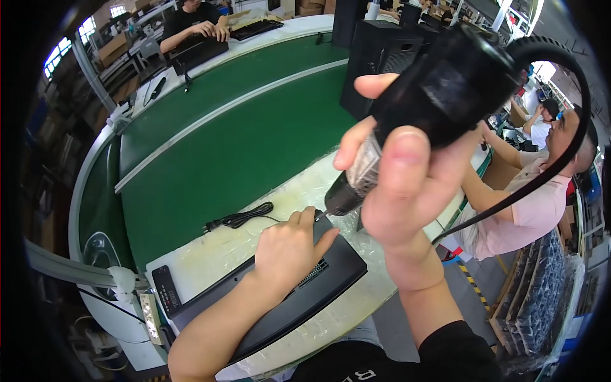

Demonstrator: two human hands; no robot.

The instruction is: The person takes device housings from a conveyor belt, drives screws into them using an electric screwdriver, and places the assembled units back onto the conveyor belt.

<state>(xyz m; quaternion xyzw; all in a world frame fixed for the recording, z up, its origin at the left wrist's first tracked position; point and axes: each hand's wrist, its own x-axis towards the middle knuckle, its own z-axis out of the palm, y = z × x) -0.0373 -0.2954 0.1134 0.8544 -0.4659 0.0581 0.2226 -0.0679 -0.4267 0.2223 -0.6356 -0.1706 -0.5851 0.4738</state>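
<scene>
My right hand (414,178) is closed around a black corded electric screwdriver (439,89), raised and tilted. Its bit points down to the far right corner of a long black casing (340,261) with vent slots. My left hand (286,251) presses on that casing, fingers bent over its far edge beside the bit and thumb stretched across the top. Whether the bit sits in a screw is too small to tell. A coiled black power cord (242,218) with a plug lies beyond the left hand, and its thin end runs toward the casing.
A black remote control (167,290) lies left of the casing, near a white power strip (150,316). Past the pale worktop (191,261) runs a green conveyor belt (254,140) carrying tall black speaker boxes (382,57). A co-worker in pink (528,210) sits at right; another works across the belt.
</scene>
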